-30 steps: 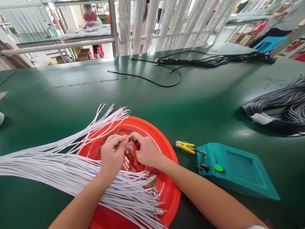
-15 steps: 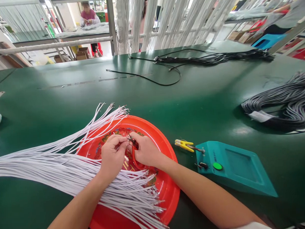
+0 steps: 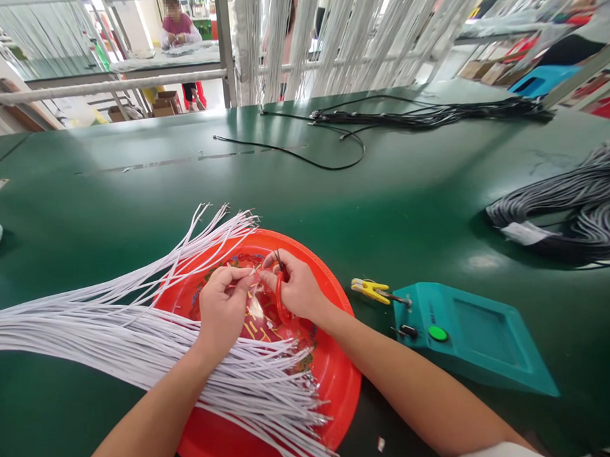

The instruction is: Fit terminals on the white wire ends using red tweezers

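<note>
Dark-green smooth tabletop [image 3: 408, 185]: glossy, with a broken grey strip running across its far left part.
Teal wedge-shaped box [image 3: 460, 360]: on the right, with a round bright-green button [image 3: 437, 333] and a yellow clip [image 3: 371, 291] sticking out leftward.
Thin black cables [image 3: 421, 116]: bundled near the far edge, one curving loosely left.
Dark-grey looped cable coil [image 3: 574, 212]: far right, a pale band [image 3: 526, 232] across it.
Long white hanging strands [image 3: 339, 47]: beyond the tabletop.
Blue plastic stool [image 3: 544, 80]: background right.
Person in maroon [image 3: 178, 27]: behind a distant worktable [image 3: 174, 63].
</note>
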Tool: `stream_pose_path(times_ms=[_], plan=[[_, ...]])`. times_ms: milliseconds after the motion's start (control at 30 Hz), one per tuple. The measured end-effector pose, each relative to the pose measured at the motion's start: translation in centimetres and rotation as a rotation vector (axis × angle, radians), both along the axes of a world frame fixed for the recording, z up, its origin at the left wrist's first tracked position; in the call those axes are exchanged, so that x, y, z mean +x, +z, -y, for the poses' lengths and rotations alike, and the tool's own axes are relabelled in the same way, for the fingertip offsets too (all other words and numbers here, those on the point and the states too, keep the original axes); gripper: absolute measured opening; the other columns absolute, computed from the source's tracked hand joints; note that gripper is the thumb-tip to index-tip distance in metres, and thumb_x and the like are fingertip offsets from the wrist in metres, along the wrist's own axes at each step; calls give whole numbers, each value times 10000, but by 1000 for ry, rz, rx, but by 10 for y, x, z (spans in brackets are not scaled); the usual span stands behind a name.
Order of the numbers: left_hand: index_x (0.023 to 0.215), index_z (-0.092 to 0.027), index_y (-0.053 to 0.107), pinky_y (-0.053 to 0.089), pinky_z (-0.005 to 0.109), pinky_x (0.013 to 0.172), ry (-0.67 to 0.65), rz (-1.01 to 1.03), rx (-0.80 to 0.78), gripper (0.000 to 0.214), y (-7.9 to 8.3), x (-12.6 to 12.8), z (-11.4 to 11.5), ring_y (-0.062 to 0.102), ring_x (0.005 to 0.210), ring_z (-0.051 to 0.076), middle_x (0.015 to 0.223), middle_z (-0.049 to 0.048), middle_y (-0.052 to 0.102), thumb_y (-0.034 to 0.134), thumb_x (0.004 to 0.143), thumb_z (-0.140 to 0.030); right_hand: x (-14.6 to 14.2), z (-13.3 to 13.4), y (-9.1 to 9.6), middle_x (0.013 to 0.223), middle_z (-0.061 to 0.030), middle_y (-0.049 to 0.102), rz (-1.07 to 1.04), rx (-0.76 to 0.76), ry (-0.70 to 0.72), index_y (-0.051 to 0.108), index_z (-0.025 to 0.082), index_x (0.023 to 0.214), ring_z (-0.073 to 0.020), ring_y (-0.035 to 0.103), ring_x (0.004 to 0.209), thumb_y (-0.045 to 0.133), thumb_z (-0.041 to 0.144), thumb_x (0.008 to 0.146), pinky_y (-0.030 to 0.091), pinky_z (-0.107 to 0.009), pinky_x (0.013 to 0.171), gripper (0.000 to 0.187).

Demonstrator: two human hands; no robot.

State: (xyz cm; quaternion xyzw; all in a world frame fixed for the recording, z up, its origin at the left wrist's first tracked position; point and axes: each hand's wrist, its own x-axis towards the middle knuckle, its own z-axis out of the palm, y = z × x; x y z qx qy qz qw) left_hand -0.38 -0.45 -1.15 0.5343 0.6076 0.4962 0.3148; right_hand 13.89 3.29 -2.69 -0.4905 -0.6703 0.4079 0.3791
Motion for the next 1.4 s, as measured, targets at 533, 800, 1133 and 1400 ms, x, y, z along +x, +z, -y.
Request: stream_pose_path(times_ms=[533,800,1133,1400], plan=[[751,-184,646,479,242,669,-54,-64,77,72,-3,2,2,576,743,136,782,21,615,578,750,-206,-3,9,4,564,48,459,300,94,157,458,203,750,-108,385,495,551,223,737,261,-216,493,96],[712,-184,634,470,247,662,-97,-137,102,98,0,1,2,574,722,138,760,19,617,548,750,-159,0,6,2,581,48,459,212,45,230,471,198,723,-111,393,524,518,170,711,286,-217,501,56],[779,-169,656,472,257,613,-5,-12,-53,137,-1,0,0,587,696,151,743,32,629,580,744,-278,-1,-6,-4,624,44,458,-130,-87,-104,514,199,801,-117,404,539,552,289,723,347,-235,511,125],[804,-149,658,453,243,544,-4,60,-122,194,-1,0,-1,542,554,121,601,4,583,596,731,-318,-1,-1,3,611,48,448,-226,-25,-117,483,206,830,-119,438,538,539,294,760,373,-239,524,125]])
